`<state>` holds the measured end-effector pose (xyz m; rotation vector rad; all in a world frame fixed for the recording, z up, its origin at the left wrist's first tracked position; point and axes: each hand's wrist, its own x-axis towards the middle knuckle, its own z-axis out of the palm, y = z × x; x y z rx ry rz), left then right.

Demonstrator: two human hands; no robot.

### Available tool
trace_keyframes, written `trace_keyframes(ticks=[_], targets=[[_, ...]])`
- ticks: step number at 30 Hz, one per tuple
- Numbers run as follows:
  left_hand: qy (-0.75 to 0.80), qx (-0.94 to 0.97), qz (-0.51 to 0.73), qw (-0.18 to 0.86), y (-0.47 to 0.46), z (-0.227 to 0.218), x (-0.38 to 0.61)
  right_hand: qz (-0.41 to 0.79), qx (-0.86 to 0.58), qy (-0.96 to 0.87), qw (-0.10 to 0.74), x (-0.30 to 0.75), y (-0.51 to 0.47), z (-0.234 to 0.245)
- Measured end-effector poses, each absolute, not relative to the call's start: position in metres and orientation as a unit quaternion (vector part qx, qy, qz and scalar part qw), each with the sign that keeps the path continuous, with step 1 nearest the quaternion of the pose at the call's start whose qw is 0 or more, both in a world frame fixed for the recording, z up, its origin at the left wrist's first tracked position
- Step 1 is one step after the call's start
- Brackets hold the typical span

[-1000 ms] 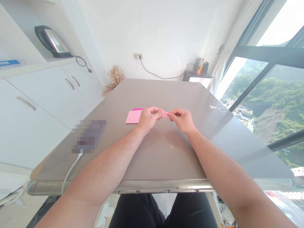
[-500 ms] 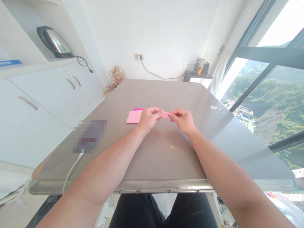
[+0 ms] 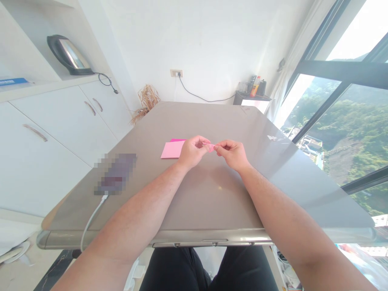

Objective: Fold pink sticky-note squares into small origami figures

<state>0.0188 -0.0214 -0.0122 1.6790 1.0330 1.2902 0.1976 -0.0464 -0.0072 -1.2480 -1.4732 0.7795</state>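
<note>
Both my hands meet above the middle of the grey table [image 3: 212, 194]. My left hand [image 3: 191, 152] and my right hand [image 3: 233, 153] each pinch one end of a small folded pink paper piece [image 3: 211, 146], held just over the tabletop. The fingers of both hands are curled tight round it, so most of the piece is hidden. Just left of my left hand, a light pink paper sheet [image 3: 171, 149] lies flat on a darker magenta sheet [image 3: 176, 140], of which only an edge shows.
A blurred-out device [image 3: 115, 173] with a white cable [image 3: 91, 220] lies on the table's left part. White cupboards [image 3: 60, 121] stand on the left, a large window [image 3: 342, 121] on the right. A small stand with bottles [image 3: 253, 95] is beyond the table's far end.
My hands have stayed in the same place, and the fingertips have worked slightly closer together on the pink piece. The view has shifted a little.
</note>
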Motion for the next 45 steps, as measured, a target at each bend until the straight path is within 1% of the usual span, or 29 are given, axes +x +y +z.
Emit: trace_keyframes(ticks=[5,8,11,18,32,39,45], targets=[[0.418,0.704,0.468,0.333,-0.0222,-0.0126,0.019,0.281,-0.507,-0.642,0.502,0.1952,-0.0458,-0.0124],[0.419,0.704,0.469,0.329,-0.0231,-0.0119,0.0198,0.243,-0.5,-0.659,0.506,0.1932,-0.0468,-0.013],[0.421,0.701,0.47,0.333,-0.0244,-0.0112,0.0206,0.228,-0.495,-0.666,0.509,0.1921,-0.0481,-0.0122],[0.425,0.685,0.482,0.343,-0.027,-0.0114,0.0235,0.25,-0.513,-0.655,0.496,0.192,-0.0507,-0.0089],[0.405,0.684,0.496,0.349,-0.0283,-0.0124,0.0236,0.302,-0.508,-0.628,0.506,0.1916,-0.05,-0.0064],[0.404,0.679,0.503,0.351,-0.0285,-0.011,0.0232,0.272,-0.504,-0.644,0.508,0.1918,-0.0469,-0.0082],[0.421,0.682,0.502,0.326,-0.0274,-0.0098,0.0206,0.272,-0.521,-0.643,0.492,0.1911,-0.0489,-0.0049]])
